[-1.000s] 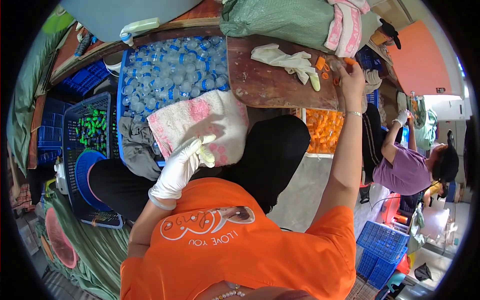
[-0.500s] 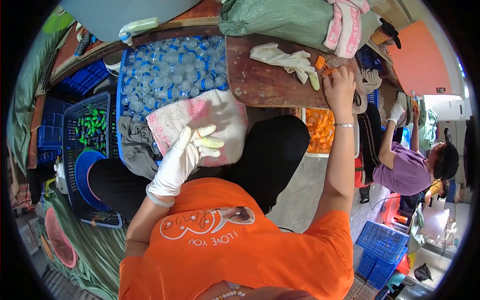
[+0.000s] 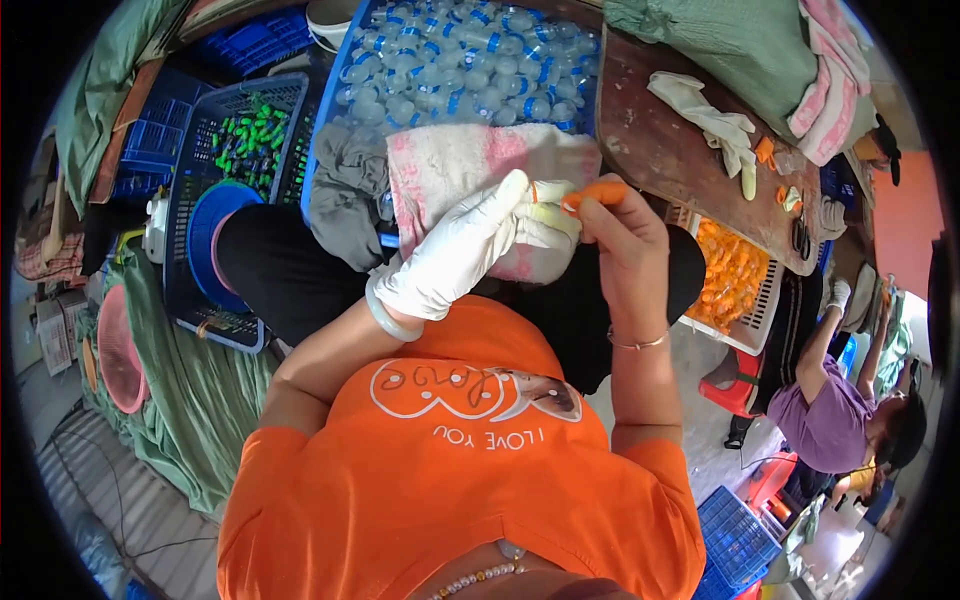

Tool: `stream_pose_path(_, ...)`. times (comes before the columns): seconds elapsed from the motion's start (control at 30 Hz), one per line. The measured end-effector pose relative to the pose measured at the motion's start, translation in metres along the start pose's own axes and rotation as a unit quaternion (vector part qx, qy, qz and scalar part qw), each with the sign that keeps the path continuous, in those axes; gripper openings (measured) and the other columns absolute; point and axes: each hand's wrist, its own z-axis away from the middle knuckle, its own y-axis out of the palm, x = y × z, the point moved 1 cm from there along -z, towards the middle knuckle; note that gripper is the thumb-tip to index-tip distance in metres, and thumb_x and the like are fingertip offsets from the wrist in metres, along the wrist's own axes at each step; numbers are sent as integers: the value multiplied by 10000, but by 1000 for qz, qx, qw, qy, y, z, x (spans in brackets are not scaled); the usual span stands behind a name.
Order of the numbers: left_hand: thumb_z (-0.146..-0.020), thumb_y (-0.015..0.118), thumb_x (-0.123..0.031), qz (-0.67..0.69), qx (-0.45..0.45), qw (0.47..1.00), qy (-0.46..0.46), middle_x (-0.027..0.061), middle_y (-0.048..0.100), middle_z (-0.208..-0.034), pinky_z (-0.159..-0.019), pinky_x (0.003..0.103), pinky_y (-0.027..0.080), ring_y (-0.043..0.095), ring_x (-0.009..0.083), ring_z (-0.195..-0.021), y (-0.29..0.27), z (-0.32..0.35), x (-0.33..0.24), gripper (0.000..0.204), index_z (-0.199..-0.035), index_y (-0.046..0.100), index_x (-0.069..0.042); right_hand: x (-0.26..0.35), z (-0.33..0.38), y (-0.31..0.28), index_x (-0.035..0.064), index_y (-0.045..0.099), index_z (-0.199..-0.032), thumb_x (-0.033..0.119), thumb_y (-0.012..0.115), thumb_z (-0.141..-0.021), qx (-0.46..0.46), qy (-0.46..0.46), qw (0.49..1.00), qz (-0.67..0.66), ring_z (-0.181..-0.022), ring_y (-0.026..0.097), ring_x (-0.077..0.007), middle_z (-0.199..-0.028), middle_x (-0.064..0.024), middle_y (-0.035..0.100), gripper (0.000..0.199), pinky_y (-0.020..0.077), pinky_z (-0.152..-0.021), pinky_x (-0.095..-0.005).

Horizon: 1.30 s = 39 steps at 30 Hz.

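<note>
Head view: the bare right hand [image 3: 632, 240] holds a bright orange, finger-shaped piece [image 3: 603, 192], of soft-looking material, pinched between thumb and forefinger. This piece is above the white towel with pink patches [image 3: 430, 180], at the fingertips of the left hand [image 3: 450, 245], which wears a white glove. The left thumb is raised apart from the extended fingers; whether these grip the piece's end cannot be told. A thin orange band [image 3: 534, 192] rings one gloved finger.

Progress, as judged: one band is in place on the glove, while the piece in the right hand is not seated on any finger and its handling appears unfinished. More small orange pieces [image 3: 765, 152] lie on the dark reddish-brown wooden board [image 3: 680, 160], near a loose off-white glove [image 3: 700, 110].

Edges: the board's near edge runs just beyond the right hand, at an angle; the white slatted plastic crate [image 3: 768, 293] stands under that edge. Ahead, the blue plastic crate [image 3: 325, 120] of translucent, blue-banded plastic pieces [image 3: 470, 70] is partly covered by the towel. Room for moving is best directly over the towel; on the right side, the board's edge limits low, forward movement.
</note>
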Motion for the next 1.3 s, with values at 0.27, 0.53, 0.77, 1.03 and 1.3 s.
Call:
stream_pose_path(0.27, -999, 398, -270, -123, -77, 987, 68, 137, 624, -1078, -933, 320, 427, 592, 199, -987, -14, 14, 4, 435, -1232, 497, 83, -20, 3, 19, -3, 634, -940, 87, 609, -877, -4, 58, 997, -48, -685, 456, -52, -849, -14, 636, 113, 363, -638, -197)
stream_pose_path(0.53, -1003, 384, -256, -51, -49, 995, 64, 82, 651, -944, -875, 310, 429, 595, 179, -906, -11, 18, -11, 443, -1259, 473, 95, -28, 1, 22, -16, 611, -959, 93, 587, -893, -56, -3, 996, -68, -667, 471, -71, -896, -46, 622, 129, 374, -638, -203)
stream_pose_path(0.77, -972, 472, -206, -27, -61, 997, 37, 52, 636, -854, -772, 256, 436, 577, 125, -789, -7, 17, -12, 375, -1237, 516, 55, -29, 2, 25, -9, 602, -986, 76, 580, -896, -41, 3, 999, -13, -708, 492, -66, -879, -21, 606, 126, 387, -668, -197)
stream_pose_path(1.03, -916, 568, -110, -177, -141, 963, 145, 20, 608, -812, -686, 211, 435, 550, 79, -724, -8, 14, 1, 137, -1000, 611, -11, -52, 4, 33, 23, 574, -940, 36, 554, -905, -41, -76, 995, 50, -769, 492, -45, -861, 14, 581, 43, 394, -685, -186)
stream_pose_path(1.3, -963, 459, -128, 71, 64, 995, -4, 77, 612, -811, -750, 264, 462, 575, 164, -684, -17, 20, 1, 178, -1003, 567, 8, -47, 10, 33, 20, 531, -897, 36, 543, -896, -24, -5, 1000, 14, -644, 504, -61, -751, -5, 545, 20, 422, -574, -213)
